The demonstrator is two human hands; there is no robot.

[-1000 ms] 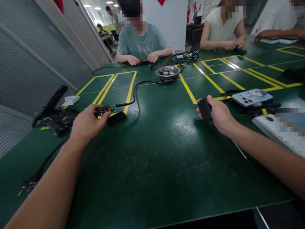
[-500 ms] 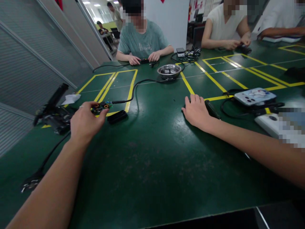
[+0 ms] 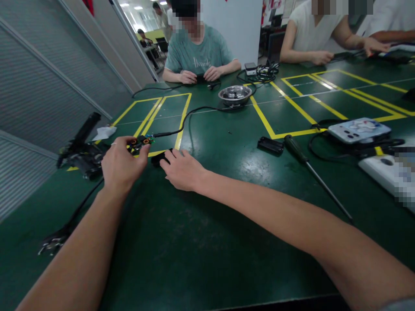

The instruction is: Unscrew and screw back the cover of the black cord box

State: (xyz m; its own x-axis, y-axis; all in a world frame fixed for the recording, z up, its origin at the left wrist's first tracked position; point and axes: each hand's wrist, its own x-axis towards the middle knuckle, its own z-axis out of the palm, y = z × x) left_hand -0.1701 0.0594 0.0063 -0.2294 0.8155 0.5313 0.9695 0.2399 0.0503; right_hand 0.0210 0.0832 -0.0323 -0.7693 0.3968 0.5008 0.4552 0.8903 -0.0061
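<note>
In my left hand (image 3: 121, 166) is a small circuit board (image 3: 141, 143) with coils and coloured wires, gripped between thumb and fingers. A black cable (image 3: 171, 131) runs from the board toward the far bowl. My right hand (image 3: 181, 170) reaches across the table, its fingers closed over a black plastic shell (image 3: 158, 160) that they partly hide. Another black plastic shell (image 3: 270, 145), hollow side up, lies to the right. Beside it rests a screwdriver (image 3: 301, 151) with a dark handle and a long metal shaft.
A metal bowl (image 3: 235, 95) with small parts stands farther back. On the left are a black device (image 3: 84, 155) and a power plug (image 3: 53, 242). A phone (image 3: 358, 129) and a white device (image 3: 379, 172) lie at right. Across the table, people handle black parts.
My right hand has moved left, from beside the screwdriver to the black shell near my left hand. The other black shell and the whole screwdriver now show. My left hand still holds the board.
</note>
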